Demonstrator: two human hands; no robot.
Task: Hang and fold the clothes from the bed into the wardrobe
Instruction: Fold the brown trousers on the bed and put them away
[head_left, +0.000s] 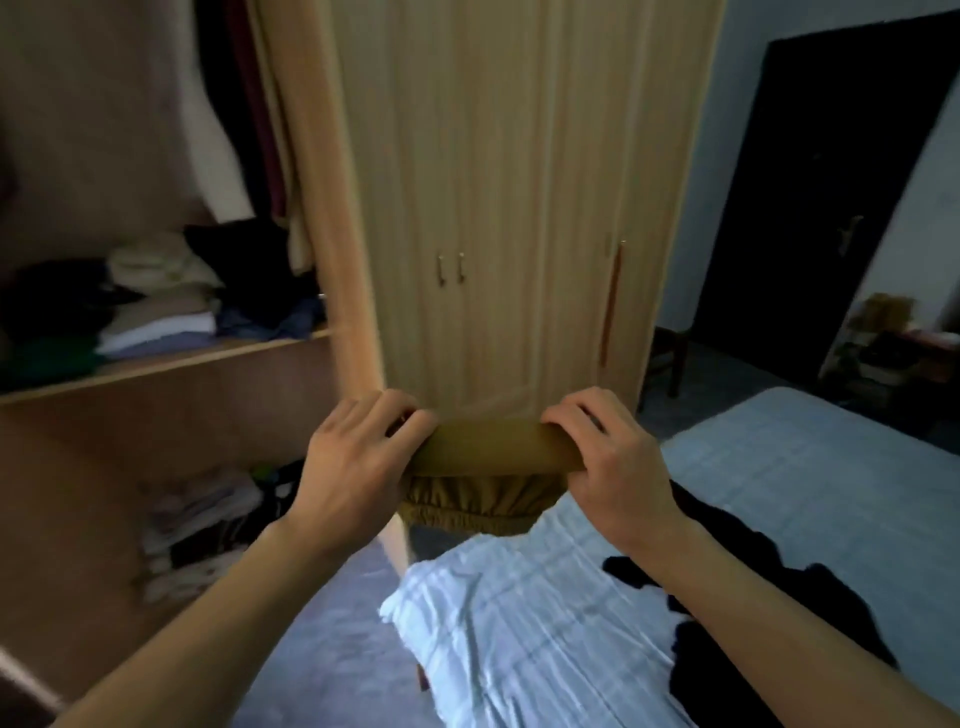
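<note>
- Nearest us, the bed (805, 467) stretches away toward 2 o'clock, with a black garment (698, 675) lying on it.
- Just beyond its corner, our left hand (358, 467) and right hand (613, 462) each clutch one end of the folded olive garment (493, 447). Its long axis runs 9 to 3 o'clock, gathered elastic edge hanging toward us.
- The wardrobe shelf (171, 364) lies at 10 o'clock, nearer our left hand.

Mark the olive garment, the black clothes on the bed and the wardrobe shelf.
olive garment (493, 447): head view, folded upper band.
black clothes (711, 680): head view, part nearest the camera.
wardrobe shelf (171, 364): head view, bare front edge.
</note>
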